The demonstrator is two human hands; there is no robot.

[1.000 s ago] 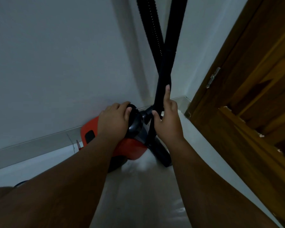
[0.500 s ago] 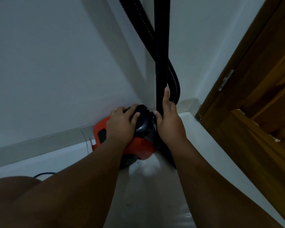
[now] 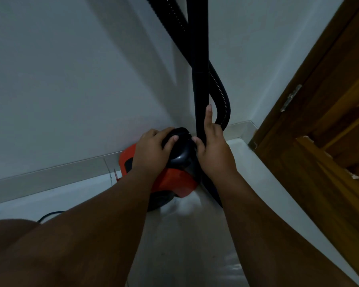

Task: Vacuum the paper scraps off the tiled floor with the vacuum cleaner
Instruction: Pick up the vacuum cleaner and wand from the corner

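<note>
Orange vacuum cleaner (image 3: 170, 181) parked on tiled floor (image 3: 184, 245) against the wall. Left hand (image 3: 153, 150) wrapped over black handle (image 3: 179, 148); right hand (image 3: 212, 148) gripping rigid wand (image 3: 199, 83), forefinger extended. Lift straight, keeping ribbed hose (image 3: 222, 96) untangled. No paper scraps visible.

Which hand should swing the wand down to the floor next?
Right. The right hand already grips the wand, index finger along it. The left hand is on the vacuum's black handle.
</note>
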